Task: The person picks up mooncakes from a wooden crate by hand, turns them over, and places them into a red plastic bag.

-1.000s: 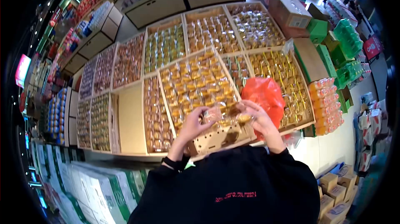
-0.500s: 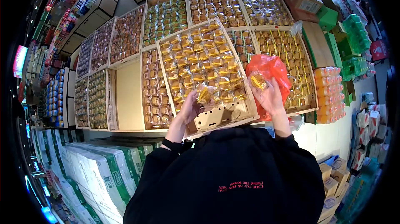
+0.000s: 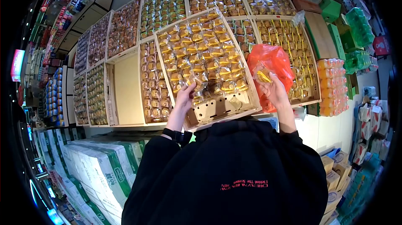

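My left hand (image 3: 185,96) is closed at the fingertips on a clear-wrapped bun (image 3: 200,79) with a yellow label, above the near part of a tilted wooden tray (image 3: 222,107). Rows of similar wrapped buns (image 3: 201,45) fill most of that tray, and its near strip shows bare wood with holes. To the right, my right hand (image 3: 275,93) grips another wrapped bun (image 3: 263,75) by its side. Behind and around that hand bulges a red plastic bag (image 3: 272,55), overlapping the tray's right edge; its mouth is hard to make out.
More wooden trays of wrapped buns (image 3: 163,13) surround the tilted one. A tray with a bare floor (image 3: 129,91) lies to the left. White-and-green cartons (image 3: 96,162) stack at lower left. Packed orange drink bottles (image 3: 332,87) and cardboard boxes (image 3: 320,32) stand on the right.
The camera view has shifted, so the trays appear higher. My left hand and its bun have moved slightly left and farther over the rows. My right hand's bun sits slightly farther right, against the bag.
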A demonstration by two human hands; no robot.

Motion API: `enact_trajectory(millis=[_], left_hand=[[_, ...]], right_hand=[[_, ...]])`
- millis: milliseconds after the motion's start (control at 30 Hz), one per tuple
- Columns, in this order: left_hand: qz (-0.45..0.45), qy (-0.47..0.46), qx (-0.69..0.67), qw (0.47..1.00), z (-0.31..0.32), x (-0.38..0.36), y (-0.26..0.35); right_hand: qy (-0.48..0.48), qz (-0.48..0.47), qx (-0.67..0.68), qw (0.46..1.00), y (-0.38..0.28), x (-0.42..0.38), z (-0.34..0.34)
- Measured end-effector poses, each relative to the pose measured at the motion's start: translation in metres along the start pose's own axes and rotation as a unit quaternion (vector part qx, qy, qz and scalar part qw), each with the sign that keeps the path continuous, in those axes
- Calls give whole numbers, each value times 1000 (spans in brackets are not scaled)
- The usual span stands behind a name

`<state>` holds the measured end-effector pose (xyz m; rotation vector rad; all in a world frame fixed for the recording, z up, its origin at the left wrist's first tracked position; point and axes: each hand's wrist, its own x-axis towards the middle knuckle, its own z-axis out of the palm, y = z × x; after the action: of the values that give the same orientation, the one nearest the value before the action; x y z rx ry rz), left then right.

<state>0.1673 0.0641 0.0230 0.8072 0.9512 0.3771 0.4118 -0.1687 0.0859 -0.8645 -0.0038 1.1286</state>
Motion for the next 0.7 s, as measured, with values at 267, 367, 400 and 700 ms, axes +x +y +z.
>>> enact_trajectory(millis=[267, 367, 400, 700], left_hand=[[-187, 2, -122, 975, -1, 10, -80], [-196, 24, -158, 967, -5, 19, -94], [-198, 46, -178, 963, -8, 22, -98], [-160, 86, -273, 945, -17, 29, -124]], right_hand=[[10, 16, -52, 998, 7, 4, -18], [32, 41, -125, 991, 14, 12, -6], [40, 65, -148, 986, 16, 14, -3], [-12, 132, -259, 957, 63, 56, -3]])
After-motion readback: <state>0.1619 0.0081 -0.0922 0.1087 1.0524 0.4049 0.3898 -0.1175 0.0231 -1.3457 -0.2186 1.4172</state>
